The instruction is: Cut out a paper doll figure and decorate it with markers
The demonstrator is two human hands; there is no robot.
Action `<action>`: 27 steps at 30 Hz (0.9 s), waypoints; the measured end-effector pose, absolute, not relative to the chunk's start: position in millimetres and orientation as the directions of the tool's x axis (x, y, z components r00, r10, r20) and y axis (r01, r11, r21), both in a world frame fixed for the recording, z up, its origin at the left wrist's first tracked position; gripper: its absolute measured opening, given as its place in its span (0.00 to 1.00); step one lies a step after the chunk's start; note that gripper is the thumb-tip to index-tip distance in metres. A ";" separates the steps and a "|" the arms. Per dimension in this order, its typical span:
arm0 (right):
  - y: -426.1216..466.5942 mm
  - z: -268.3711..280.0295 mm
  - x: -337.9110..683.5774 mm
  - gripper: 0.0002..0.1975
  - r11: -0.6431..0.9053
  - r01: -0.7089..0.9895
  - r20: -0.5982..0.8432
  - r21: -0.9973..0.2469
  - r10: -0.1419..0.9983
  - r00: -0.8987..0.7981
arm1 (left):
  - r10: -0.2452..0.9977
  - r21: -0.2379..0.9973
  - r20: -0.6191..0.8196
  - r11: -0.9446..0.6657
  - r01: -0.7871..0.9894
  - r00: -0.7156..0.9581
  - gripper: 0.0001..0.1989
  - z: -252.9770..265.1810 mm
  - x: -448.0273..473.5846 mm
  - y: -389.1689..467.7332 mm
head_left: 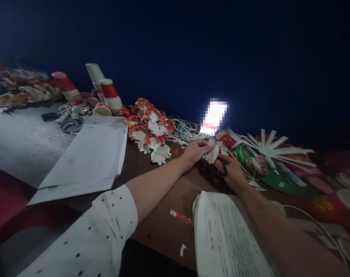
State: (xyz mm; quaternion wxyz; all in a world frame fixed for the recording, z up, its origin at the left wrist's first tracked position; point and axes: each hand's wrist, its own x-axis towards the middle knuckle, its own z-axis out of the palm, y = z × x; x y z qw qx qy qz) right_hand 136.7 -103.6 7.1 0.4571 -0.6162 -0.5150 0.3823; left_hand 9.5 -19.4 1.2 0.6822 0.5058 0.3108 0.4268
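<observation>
My left hand (198, 152) pinches a small white paper piece (211, 154) between thumb and fingers, above the brown table. Closed round the dark handles of a pair of scissors (222, 167) is my right hand (231, 171). The scissors' blades point up and away, close against the paper; whether they are cutting into it I cannot tell. Left of my hands lies a heap of red and white paper cut-outs (151, 127), with several flower-like white pieces (160, 153) at its near edge.
An open book (226, 231) lies in front of me. White boards (85, 157) and stacked paper cups (109, 90) stand left. A bright blurred screen (215, 115) is ahead. Right are a green disc (278, 184), a fringed paper cup (268, 146) and a cable (313, 215). Scraps (181, 217) dot the table.
</observation>
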 end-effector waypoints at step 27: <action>-96.7 3.6 136.7 0.21 0.177 -0.076 0.128 -0.981 0.892 0.433 | 0.860 0.869 -0.038 0.280 -0.407 0.509 0.15 -4.7 9.0 -12.3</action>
